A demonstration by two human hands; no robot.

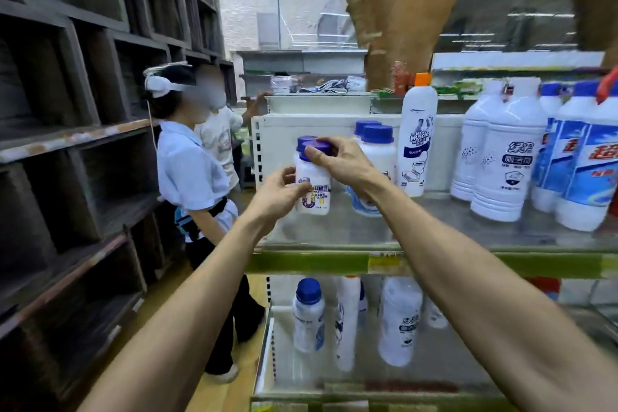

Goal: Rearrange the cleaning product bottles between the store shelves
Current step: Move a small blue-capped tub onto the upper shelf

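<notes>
Purple-capped bottle [312, 182], gripped by both hands' fingers [294, 177], stands at the shelf's [334, 231] open left end.

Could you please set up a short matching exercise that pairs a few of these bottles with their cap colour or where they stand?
Column one:
1. held bottle
2. tall Mr Muscle bottle
3. small bottle on lower shelf

Column two:
A. orange cap
B. blue cap, below the green shelf edge
C. purple cap, gripped by both hands

Pairs: 1-C, 2-A, 3-B

White bottle [312, 189] with purple cap [317, 145]; green shelf edge [301, 262].
</notes>
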